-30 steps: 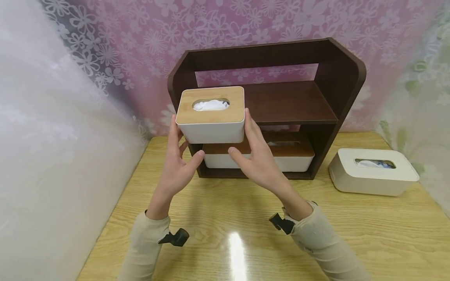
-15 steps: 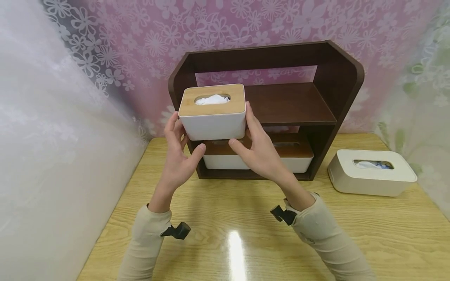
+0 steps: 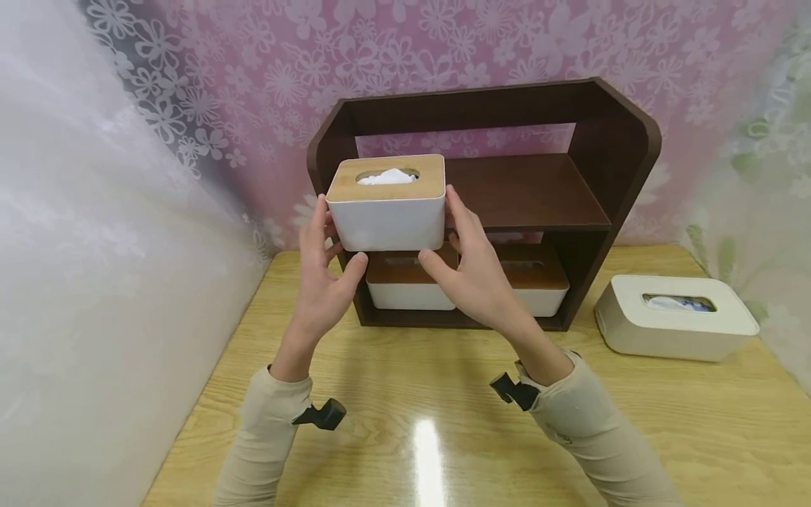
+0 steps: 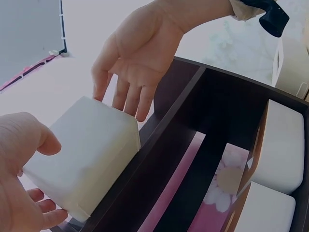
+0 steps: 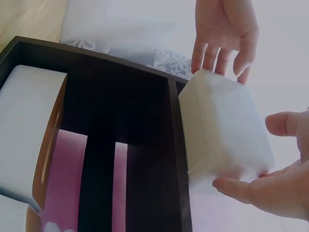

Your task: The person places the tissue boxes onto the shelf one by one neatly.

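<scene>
A white tissue box (image 3: 386, 224) with a bamboo-coloured lid and a tuft of white tissue is held up before the left part of the upper shelf (image 3: 529, 190). The left hand (image 3: 323, 278) has its fingers along the box's left side. On the opposite side, the fingers of the right hand (image 3: 472, 271) press against it. Both thumbs stand apart from the box, below its front edge. In the left wrist view, the underside of the tissue box (image 4: 91, 145) shows beside the shelf board. Its far side is hidden in the head view.
A dark brown two-tier rack (image 3: 576, 271) stands on the wooden table (image 3: 380, 394) against a pink floral backdrop. Its lower tier holds a left wood-lidded box (image 3: 410, 296) and a right one (image 3: 545, 299). A longer cream tissue box (image 3: 678, 338) sits right of the rack.
The held tissue box has tilted back towards level, so more of its white front face shows and less of its lid. Both hands have moved with it; their hold looks the same.
</scene>
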Motion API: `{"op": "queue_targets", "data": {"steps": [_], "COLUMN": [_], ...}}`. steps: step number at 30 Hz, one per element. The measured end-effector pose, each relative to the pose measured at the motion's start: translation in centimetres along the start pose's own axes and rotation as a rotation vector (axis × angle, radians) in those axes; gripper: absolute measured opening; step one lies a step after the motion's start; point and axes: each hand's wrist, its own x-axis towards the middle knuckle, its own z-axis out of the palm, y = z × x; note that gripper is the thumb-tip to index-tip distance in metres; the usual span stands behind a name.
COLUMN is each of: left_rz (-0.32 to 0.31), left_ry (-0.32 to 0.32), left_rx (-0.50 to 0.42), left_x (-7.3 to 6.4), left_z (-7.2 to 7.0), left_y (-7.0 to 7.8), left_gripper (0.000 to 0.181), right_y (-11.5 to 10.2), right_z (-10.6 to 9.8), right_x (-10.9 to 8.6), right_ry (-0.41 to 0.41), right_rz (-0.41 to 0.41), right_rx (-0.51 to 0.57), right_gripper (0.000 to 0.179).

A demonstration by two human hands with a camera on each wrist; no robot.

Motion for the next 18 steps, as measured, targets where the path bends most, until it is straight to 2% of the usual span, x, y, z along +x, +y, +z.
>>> {"op": "queue_targets", "data": {"steps": [3, 7, 14, 18], "left_rz": [-0.006, -0.029, -0.085, -0.139], "left_ry": [-0.008, -0.049, -0.112, -0.136], "left_rx": [0.007, 0.013, 0.037, 0.03], "left_x": [0.0, 0.1, 0.6, 1.3], "left_z": [-0.1, -0.2, -0.3, -0.4], "left_y": [0.0, 0.2, 0.3, 2.0], "left_gripper": [0.086, 0.087, 0.087, 0.084], "right_y": [-0.1, -0.2, 0.0, 0.2], "right_z": [0.1, -0.1, -0.6, -1.0], "right_x": [-0.2, -0.1, 0.8, 1.5], "right_ry": [-0.004, -0.01, -0.051, -0.078], "right_rz": [-0.016, -0.026, 0.001, 0.003], "right_rx": [0.004, 0.013, 0.011, 0.048], "right_gripper": [0.086, 0.087, 0.087, 0.086]}}
